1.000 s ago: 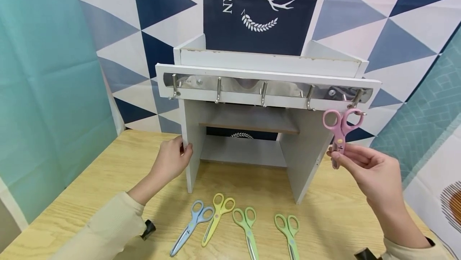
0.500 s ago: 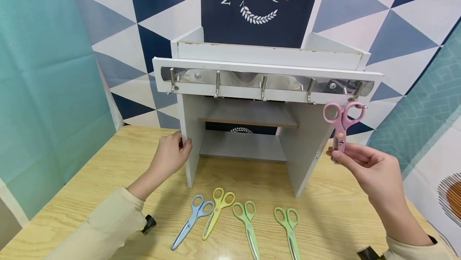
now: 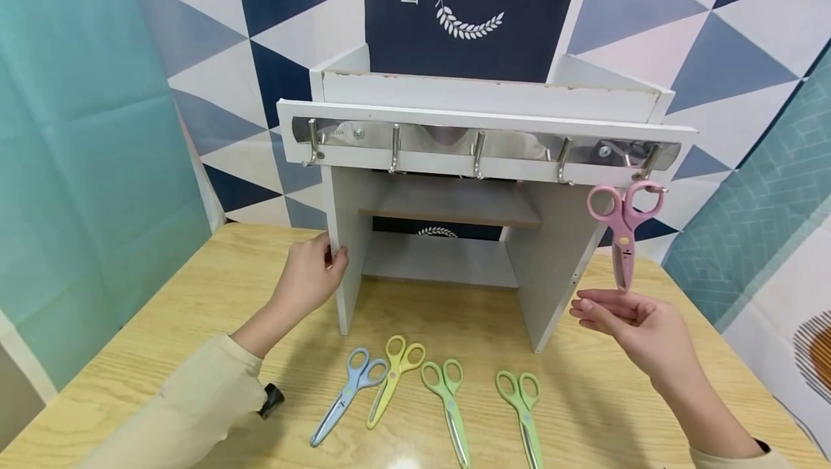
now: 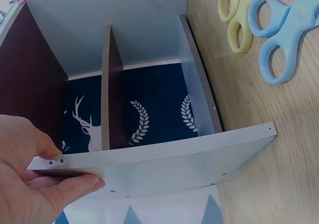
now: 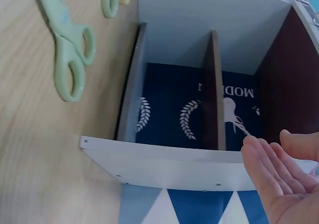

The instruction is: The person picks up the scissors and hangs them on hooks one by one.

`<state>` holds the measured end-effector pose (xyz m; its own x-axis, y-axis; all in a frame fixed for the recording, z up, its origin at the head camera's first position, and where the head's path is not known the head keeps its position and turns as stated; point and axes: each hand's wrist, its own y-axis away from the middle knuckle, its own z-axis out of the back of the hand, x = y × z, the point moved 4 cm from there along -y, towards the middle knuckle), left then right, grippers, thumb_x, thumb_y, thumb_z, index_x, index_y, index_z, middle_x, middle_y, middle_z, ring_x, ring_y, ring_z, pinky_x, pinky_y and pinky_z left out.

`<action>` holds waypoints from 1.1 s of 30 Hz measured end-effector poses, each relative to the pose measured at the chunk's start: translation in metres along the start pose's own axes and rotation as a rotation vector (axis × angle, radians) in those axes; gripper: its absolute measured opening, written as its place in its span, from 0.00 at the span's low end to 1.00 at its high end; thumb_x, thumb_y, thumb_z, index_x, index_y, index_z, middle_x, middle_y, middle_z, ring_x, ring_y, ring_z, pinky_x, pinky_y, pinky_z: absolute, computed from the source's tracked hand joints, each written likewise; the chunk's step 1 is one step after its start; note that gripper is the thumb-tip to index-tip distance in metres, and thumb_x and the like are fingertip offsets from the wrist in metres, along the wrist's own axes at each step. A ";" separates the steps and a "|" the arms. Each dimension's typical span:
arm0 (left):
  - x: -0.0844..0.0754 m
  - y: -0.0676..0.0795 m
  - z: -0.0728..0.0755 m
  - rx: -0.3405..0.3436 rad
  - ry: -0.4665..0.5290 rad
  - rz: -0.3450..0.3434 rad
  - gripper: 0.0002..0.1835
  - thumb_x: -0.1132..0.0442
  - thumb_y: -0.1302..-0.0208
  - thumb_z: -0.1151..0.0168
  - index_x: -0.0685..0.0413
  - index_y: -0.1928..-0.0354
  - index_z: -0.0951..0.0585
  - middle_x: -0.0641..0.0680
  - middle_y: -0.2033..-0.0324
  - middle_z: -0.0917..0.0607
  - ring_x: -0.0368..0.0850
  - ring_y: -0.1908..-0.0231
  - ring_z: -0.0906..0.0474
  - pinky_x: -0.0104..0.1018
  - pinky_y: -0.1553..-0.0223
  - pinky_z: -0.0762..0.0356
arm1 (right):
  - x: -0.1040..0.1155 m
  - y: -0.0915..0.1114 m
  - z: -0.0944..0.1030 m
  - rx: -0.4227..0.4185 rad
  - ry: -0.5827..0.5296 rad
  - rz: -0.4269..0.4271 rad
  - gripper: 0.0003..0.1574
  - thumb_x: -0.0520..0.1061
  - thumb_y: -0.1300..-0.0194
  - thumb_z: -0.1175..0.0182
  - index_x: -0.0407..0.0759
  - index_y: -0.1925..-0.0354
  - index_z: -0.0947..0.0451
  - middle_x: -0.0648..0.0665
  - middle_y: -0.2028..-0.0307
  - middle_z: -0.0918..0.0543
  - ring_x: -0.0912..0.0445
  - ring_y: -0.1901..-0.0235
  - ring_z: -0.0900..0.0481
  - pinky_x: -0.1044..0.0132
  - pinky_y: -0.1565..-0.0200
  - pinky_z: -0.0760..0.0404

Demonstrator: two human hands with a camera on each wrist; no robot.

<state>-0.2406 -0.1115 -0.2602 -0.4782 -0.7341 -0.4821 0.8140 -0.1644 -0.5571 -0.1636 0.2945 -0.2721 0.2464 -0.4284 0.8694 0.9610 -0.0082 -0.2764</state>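
Note:
Pink scissors (image 3: 624, 242) hang by one handle loop from the rightmost hook (image 3: 649, 164) of the metal hook rail (image 3: 448, 138), blades pointing down. Just beneath their tip is my right hand (image 3: 639, 328), its fingers extended and holding nothing; the right wrist view also shows this hand (image 5: 284, 174) beside the shelf unit's edge. My left hand (image 3: 308, 274) grips the front edge of the left side panel (image 3: 337, 238) of the white shelf unit. In the left wrist view, thumb and fingers of the left hand (image 4: 45, 169) lie on either side of that panel (image 4: 174, 152).
On the wooden table (image 3: 260, 397) lie blue scissors (image 3: 347, 397), yellow scissors (image 3: 392, 382), green scissors (image 3: 449, 404) and another green pair (image 3: 522, 411), in front of the unit. A patterned cloth (image 3: 214, 94) hangs behind; a teal cloth (image 3: 84, 166) is at left.
My right hand has let go of the pink scissors' blades and moved down below them. The scissors stay on the hook. My left hand keeps its grip on the panel.

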 end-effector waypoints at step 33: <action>0.002 0.000 -0.001 -0.009 0.021 -0.001 0.09 0.68 0.37 0.47 0.64 0.73 0.23 0.52 0.88 0.30 0.40 0.85 0.39 0.28 0.83 0.42 | -0.047 0.034 -0.065 0.355 0.437 -0.027 0.13 0.49 0.38 0.36 0.41 0.61 0.15 0.48 0.68 0.11 0.69 0.71 0.18 0.74 0.68 0.21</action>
<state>-0.2415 -0.1122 -0.2617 -0.4858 -0.7198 -0.4958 0.8105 -0.1587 -0.5638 -0.1511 0.2555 -0.3488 0.2185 -0.7670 0.6032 0.9682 0.2478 -0.0356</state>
